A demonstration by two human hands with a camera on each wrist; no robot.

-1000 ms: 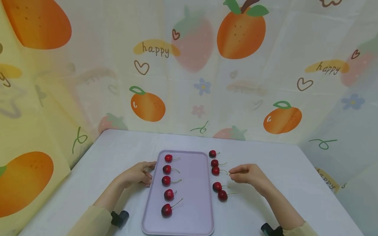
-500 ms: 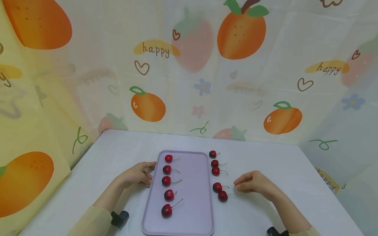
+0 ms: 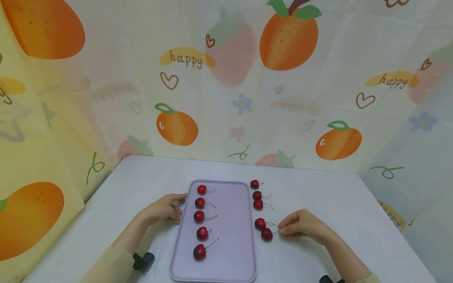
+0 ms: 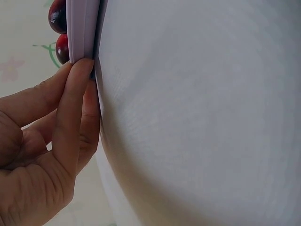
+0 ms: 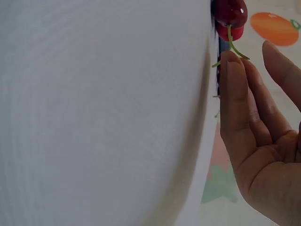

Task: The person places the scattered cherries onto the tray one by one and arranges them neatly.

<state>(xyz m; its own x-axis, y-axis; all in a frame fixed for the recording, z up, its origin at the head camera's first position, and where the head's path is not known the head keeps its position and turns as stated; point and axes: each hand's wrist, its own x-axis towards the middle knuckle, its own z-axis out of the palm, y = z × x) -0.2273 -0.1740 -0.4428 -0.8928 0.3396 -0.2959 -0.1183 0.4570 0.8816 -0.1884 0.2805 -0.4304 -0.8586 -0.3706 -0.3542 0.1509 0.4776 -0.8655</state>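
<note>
A lilac tray (image 3: 230, 228) lies on the table with a column of red cherries along its left half, such as the nearest one (image 3: 199, 252). My left hand (image 3: 166, 207) holds the tray's left edge; in the left wrist view its fingertips (image 4: 83, 66) rest on the rim and side. To the right of the tray several stemmed cherries lie in a loose column. My right hand (image 3: 306, 227) is by the nearest of these, a dark cherry (image 3: 267, 234), fingertips right at its stem. In the right wrist view the thumb and a finger stand apart around the green stem (image 5: 237, 50).
The white table (image 3: 148, 184) ends at a fruit-print cloth (image 3: 226, 118) at the back and sides. Other cherries (image 3: 260, 223) lie close beside the one at my right fingertips. A black wrist camera (image 3: 143, 262) sits on the left wrist.
My right hand has come nearer, from the middle cherries' stems to the stem of the closest cherry. My left hand, the tray and the cherries have stayed in place.
</note>
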